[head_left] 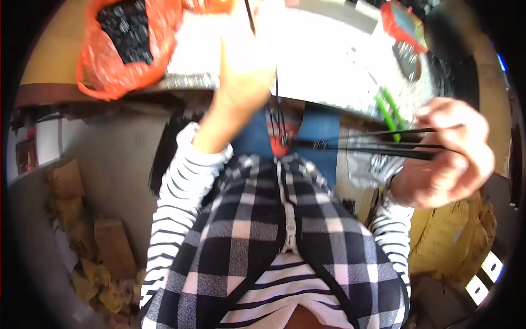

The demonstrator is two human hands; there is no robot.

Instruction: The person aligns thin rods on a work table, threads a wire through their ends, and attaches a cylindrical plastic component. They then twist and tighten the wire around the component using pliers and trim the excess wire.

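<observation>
Thin black cords (356, 146) stretch in front of my body, with a small dark knot or fitting where the strands meet near the middle. At the right, my right hand (452, 156) is closed around several strands of them. My left hand (246, 60) is raised over the bright tabletop (323, 60), its fingers washed out by glare. One cord rises to this hand, and a dark strand shows above it, so it appears closed on the cord. Near my right hand lies a green two-legged tool (389, 112), perhaps scissors or tweezer handles.
An orange plastic bag (115, 71) holding black pieces (126, 30) stands at the table's left. A red-edged packet (404, 27) lies at the back right. Below right is a yellow sack (449, 236); cardboard boxes (114, 247) stand on the floor at left.
</observation>
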